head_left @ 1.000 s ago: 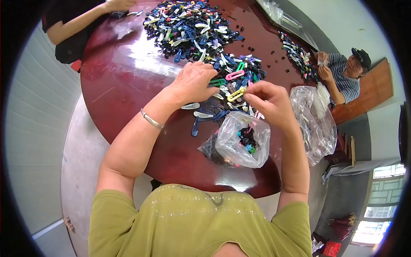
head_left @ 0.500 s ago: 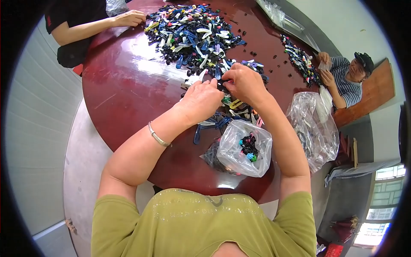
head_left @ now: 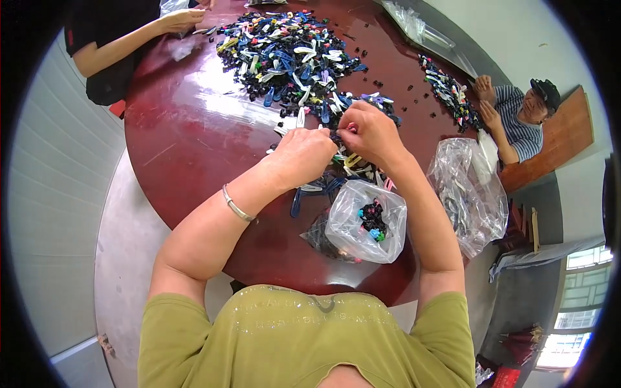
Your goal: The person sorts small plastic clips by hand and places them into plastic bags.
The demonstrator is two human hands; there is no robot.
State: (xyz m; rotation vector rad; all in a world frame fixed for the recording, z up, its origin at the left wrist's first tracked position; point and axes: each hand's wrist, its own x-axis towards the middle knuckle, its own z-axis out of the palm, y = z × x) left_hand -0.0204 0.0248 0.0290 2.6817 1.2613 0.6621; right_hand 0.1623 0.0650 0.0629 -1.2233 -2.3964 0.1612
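Observation:
My left hand [head_left: 303,152] is closed over the near part of the clips, its fingertips curled and whatever they pinch hidden. Right beside it, my right hand [head_left: 372,131] is pinched on a small pink piece [head_left: 352,127], too small to identify fully. Around both hands lie snap hair clips in white, navy and yellow, among them a white snap clip [head_left: 300,119] and a navy snap clip [head_left: 295,204]. Nearest my right forearm stands an open clear plastic bag [head_left: 392,249], with small black, blue and green claw clips [head_left: 372,220] inside.
A large mixed heap of hair clips [head_left: 284,58] covers the far part of the round red table [head_left: 187,155]. A smaller clip pile [head_left: 448,94] lies before a co-worker [head_left: 527,126] at right. Another co-worker's hand [head_left: 183,21] is at upper left. A big clear bag [head_left: 466,197] sits at the right edge.
My left fingers have curled in, and my hands have come closer together. The left co-worker's hand has moved back from the heap. The right co-worker's hands have moved apart.

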